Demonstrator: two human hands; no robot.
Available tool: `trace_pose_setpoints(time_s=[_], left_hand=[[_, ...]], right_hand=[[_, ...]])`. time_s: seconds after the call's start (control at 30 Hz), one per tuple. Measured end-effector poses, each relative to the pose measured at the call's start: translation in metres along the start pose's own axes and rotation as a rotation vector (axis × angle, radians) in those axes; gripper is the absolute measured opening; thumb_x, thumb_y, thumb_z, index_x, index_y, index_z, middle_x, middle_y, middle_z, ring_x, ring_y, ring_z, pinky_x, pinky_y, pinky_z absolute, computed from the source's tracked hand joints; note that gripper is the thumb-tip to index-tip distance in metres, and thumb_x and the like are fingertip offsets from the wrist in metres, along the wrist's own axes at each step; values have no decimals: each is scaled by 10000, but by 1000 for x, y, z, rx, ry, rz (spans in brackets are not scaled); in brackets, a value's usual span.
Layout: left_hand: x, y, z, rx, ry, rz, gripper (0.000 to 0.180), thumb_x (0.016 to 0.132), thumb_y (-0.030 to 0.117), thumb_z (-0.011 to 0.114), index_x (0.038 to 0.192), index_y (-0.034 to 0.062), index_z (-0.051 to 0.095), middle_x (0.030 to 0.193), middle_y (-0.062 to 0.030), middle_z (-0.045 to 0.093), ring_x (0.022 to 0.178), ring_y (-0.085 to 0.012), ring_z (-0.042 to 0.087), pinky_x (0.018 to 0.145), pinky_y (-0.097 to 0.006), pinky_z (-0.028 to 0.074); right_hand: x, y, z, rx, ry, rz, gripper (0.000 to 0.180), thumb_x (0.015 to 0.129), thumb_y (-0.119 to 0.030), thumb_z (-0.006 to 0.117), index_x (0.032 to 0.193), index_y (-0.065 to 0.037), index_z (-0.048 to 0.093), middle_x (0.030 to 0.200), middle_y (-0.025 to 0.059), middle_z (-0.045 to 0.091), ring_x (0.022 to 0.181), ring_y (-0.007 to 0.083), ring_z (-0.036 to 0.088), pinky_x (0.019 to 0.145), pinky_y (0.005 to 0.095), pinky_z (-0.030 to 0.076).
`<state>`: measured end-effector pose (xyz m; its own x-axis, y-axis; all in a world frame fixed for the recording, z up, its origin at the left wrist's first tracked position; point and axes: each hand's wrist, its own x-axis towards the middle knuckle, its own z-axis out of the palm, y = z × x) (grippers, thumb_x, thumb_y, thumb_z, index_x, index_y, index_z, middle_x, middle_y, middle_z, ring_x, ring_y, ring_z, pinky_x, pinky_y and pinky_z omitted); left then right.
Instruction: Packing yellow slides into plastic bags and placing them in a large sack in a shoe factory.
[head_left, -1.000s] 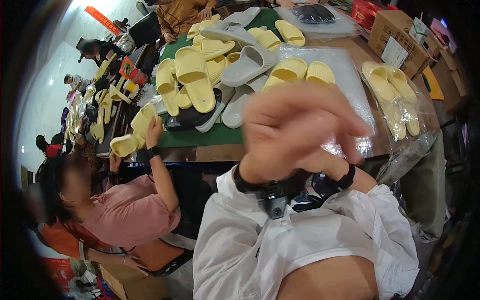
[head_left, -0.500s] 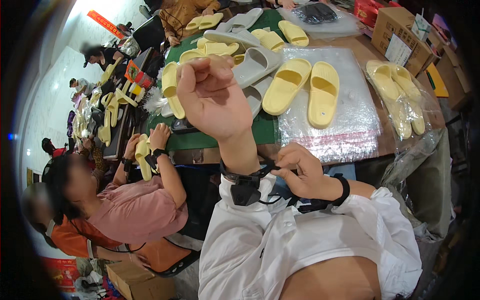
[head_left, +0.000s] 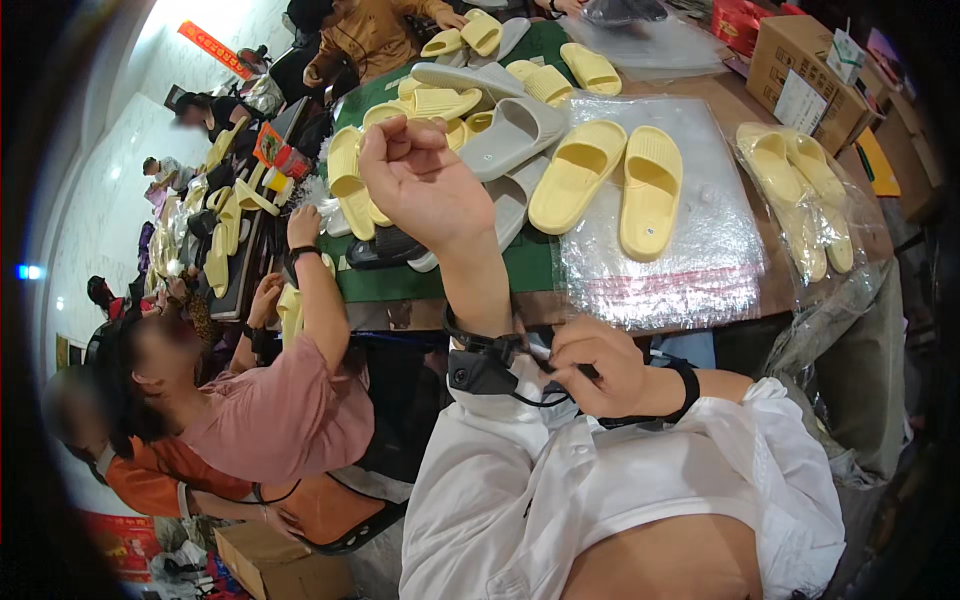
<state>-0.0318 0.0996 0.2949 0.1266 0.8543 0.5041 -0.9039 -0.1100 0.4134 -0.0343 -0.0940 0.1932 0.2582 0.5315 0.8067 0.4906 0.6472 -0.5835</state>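
My left hand (head_left: pixel 428 185) is raised over the table edge, palm turned toward me and fingers loosely curled, with nothing in it. Around its wrist sits a black wrist strap (head_left: pixel 475 330) carrying a small black camera (head_left: pixel 480 370). My right hand (head_left: pixel 600 368) is closed at that wrist, pinching the strap's loose black end between thumb and fingers; the fingertips partly hide it. Beyond my hands, a pair of yellow slippers (head_left: pixel 650 195) lies on a stack of clear plastic bags (head_left: pixel 700 230). Grey slippers (head_left: pixel 510 140) and more yellow ones are heaped behind my left hand.
A bagged yellow pair (head_left: pixel 800 200) lies at the table's right, near a cardboard box (head_left: pixel 805 75). Green cloth (head_left: pixel 400 288) covers the table's left part. A person in pink (head_left: pixel 280 410) sits close on my left, reaching toward the table; another in brown (head_left: pixel 375 40) sits opposite.
My left wrist has turned slightly, so the small camera faces more leftward. My right hand still grips the strap, slightly lower. The neighbour in pink has raised one hand toward the slippers.
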Motion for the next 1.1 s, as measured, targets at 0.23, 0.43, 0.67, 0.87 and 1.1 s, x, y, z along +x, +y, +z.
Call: trace_pose_setpoints(time_s=[0.23,0.43,0.67,0.87,1.1], left_hand=[[3,5,-5,-272,76,-197,165,869,200,514,794,55,530,592,-22,436,581,-142,415,644,-282,362],[4,16,1,-526,42,-371,170,874,205,512,790,59,534,579,-1,405,575,-138,377,646,-287,353],[-1,24,9,-896,-6,-585,169,868,162,504,728,72,532,567,25,438,576,-117,390,675,-286,355],[-6,32,19,-994,-49,-623,167,856,158,513,706,85,511,566,44,431,580,-95,381,694,-273,346],[-11,30,26,-1018,-78,-663,146,846,159,524,719,86,517,555,47,425,574,-90,370,691,-269,342]], right_hand=[[2,-5,2,100,-22,260,203,735,16,678,887,-10,545,869,97,571,781,226,576,690,301,466],[1,-1,10,512,179,562,158,826,37,589,953,2,502,994,106,580,943,143,552,834,286,449],[5,-4,7,787,134,669,148,868,18,554,996,-2,482,1029,104,596,972,109,551,852,251,445],[11,0,11,742,142,681,171,841,30,582,964,-15,472,1002,133,607,926,130,571,830,253,448],[20,7,13,753,183,717,153,837,-2,600,970,-17,526,864,2,516,750,55,507,686,208,428]])
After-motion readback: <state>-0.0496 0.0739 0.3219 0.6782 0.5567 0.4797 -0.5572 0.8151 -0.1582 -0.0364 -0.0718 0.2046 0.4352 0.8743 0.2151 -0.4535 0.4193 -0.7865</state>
